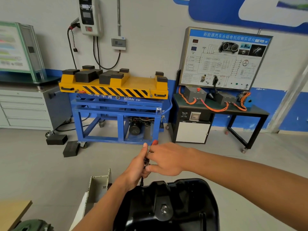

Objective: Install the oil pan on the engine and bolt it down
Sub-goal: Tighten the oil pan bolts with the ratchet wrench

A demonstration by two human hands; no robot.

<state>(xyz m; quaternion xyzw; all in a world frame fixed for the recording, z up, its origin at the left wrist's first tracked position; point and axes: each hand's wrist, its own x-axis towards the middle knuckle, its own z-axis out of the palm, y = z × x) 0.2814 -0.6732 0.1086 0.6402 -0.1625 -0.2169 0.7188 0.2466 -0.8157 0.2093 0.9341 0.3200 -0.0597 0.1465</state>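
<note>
Hands joined over a red-tipped driver [155, 142]: left hand [135, 170] curled round its shaft, right hand [168, 158] pinching it higher up. Lower end down at the far flange of the black oil pan [186, 200], bottom centre. Probably bolting down; next, seating squarely on a bolt head before turning, without cross-threading

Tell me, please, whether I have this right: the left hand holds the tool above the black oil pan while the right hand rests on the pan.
Not quite: the right hand is not on the oil pan but up at the tool too, pinching it just above the left hand. The rest holds, as the head view shows.
</note>
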